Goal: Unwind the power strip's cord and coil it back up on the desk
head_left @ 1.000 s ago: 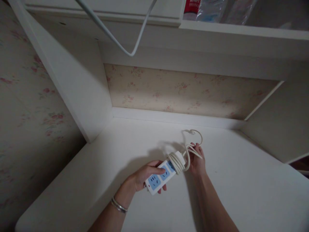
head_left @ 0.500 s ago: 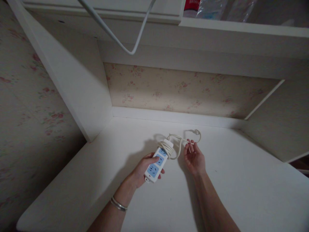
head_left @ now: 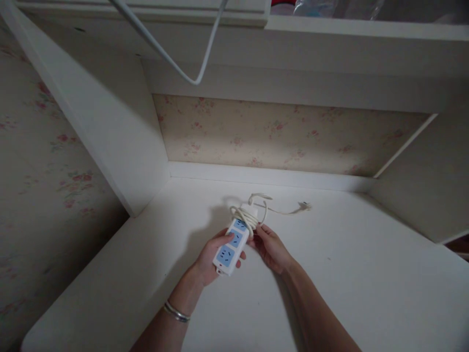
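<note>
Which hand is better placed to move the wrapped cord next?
Probably the right hand: it's right by the wrapped cord, while the left hand is busy gripping the power strip.

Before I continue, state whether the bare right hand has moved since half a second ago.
Yes. Judged against the flat white side panel at right, the bare right hand has shifted left, closer to the white-and-blue plastic power strip.

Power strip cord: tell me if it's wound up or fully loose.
Partly wound: several loops of cord circle the power strip, while a loose length runs to the plug.
</note>
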The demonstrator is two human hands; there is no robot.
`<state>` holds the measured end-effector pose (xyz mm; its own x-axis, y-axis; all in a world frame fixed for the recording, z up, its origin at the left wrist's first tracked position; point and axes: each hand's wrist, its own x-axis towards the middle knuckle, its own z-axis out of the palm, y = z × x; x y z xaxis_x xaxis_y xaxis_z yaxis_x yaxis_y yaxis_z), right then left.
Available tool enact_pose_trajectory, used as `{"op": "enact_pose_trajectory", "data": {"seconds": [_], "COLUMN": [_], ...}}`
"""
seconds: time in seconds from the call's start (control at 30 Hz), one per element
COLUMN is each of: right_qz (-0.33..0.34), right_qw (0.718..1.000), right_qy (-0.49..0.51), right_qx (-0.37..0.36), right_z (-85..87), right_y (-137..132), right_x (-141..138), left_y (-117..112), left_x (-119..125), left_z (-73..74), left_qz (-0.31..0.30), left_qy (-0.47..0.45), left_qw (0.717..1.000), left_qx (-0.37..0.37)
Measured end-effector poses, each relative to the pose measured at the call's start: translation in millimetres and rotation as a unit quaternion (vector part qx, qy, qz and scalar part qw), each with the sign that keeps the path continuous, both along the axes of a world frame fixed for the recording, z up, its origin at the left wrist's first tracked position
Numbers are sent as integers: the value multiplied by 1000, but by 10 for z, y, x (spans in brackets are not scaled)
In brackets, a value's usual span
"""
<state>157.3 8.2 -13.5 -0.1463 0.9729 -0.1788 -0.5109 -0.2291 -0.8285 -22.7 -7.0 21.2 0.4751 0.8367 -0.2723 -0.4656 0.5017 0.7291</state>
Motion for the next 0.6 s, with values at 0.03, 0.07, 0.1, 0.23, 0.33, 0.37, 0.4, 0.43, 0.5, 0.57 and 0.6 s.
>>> {"op": "enact_pose_trajectory", "data": {"seconds": [0.03, 0.07, 0.1, 0.23, 0.33, 0.37, 0.4, 0.43, 0.5, 0.57, 0.6], "right_qz": [-15, -35, -62, -207, -293, -317, -338, -351, -355, -337, -319], "right_qw": [1000, 999, 998, 976, 948, 939, 929, 922, 914, 918, 924], "right_qy": [-1, -1, 2, 47, 104, 122, 139, 156, 187, 204, 206], "right_qx": [1, 5, 11, 42, 62, 62, 61, 57, 52, 45, 39], "right_z": [-11, -17, -18, 13, 26, 23, 17, 10, -1, 2, 10], "right_y": [18, 40, 64, 159, 200, 205, 208, 208, 203, 194, 189], "right_x": [10, 33, 68, 341, 597, 669, 728, 772, 811, 786, 752], "left_y": [-7, -14, -22, -60, -83, -86, -85, -80, -62, -37, -25], "left_x": [-3, -6, -8, -9, 1, 7, 14, 20, 33, 41, 44], "left_z": [1, 1, 0, -10, -25, -32, -41, -50, -65, -71, -70], "left_qz": [-18, -37, -57, -136, -172, -175, -173, -166, -137, -94, -71], "left_qy": [0, -1, -1, 0, 24, 36, 46, 56, 72, 73, 68], "left_qw": [1000, 999, 998, 989, 982, 981, 981, 982, 986, 991, 993], "left_qx": [4, 12, 23, 64, 72, 72, 73, 72, 67, 62, 59]}}
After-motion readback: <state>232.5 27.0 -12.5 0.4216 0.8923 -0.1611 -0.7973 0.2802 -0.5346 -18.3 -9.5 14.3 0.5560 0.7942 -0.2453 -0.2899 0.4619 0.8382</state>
